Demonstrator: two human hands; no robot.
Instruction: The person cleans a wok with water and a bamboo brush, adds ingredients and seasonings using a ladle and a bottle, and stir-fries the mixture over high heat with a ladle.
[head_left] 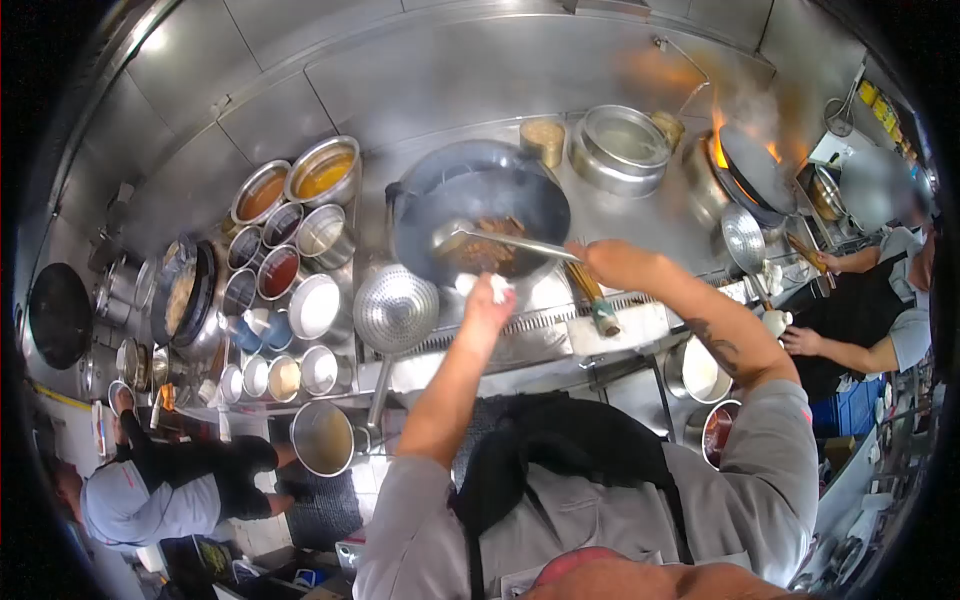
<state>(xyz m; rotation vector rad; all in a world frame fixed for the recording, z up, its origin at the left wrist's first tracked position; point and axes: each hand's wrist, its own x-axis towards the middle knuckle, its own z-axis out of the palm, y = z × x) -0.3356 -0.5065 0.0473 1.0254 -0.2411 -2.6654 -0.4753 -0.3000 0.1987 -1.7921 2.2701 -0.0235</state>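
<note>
A large dark wok (420, 220) stands on the range in the middle, with browned pieces of food (490, 245) at its bottom. My right hand (605, 265) is closed round the handle of a metal ladle (520, 243), whose bowl is over the food inside the wok. At the wok's near rim, my left hand (488, 300) grips a white cloth (484, 287). Left of that hand lies a perforated strainer (396, 308). A bamboo brush (595, 300) rests just below my right hand.
Sauce and seasoning pots (316, 306) stand at the left. A lidded steel pot (620, 150) is behind on the right. Flames (719, 150) rise round another wok (758, 170). Co-workers (850, 320) (150, 495) stand on both sides.
</note>
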